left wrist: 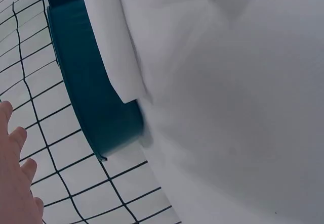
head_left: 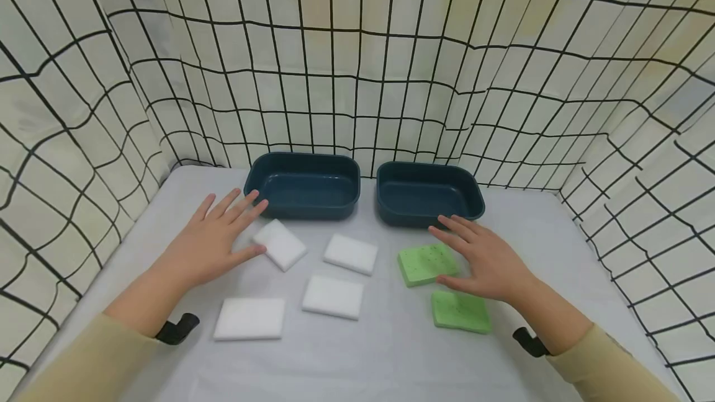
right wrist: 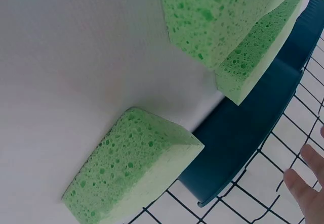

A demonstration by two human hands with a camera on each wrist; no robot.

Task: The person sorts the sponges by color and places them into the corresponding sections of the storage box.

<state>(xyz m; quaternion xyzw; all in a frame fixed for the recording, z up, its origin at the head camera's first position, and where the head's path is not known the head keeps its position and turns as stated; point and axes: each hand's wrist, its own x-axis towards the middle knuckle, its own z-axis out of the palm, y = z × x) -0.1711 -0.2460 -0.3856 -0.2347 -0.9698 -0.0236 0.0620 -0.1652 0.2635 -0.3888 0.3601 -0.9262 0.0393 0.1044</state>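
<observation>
With its fingers spread, my left hand [head_left: 211,242] hovers left of the white sponge [head_left: 282,245] nearest it and holds nothing. More white sponges lie on the table: one [head_left: 350,254] in the middle, another [head_left: 333,296] just nearer, and a third [head_left: 249,319] at the front left. My right hand [head_left: 488,260], fingers extended and holding nothing, hovers over the right side by a green sponge [head_left: 427,263] and a nearer green sponge [head_left: 461,311]. The right wrist view shows three green sponges, including one [right wrist: 134,168] at the lower left; the hand hides one in the head view.
Two dark blue rectangular tubs stand along the back, the left tub [head_left: 304,211] and the right tub [head_left: 427,219]. A black wire grid [head_left: 360,31] rises behind them and along both sides. White cloth [head_left: 357,358] covers the table.
</observation>
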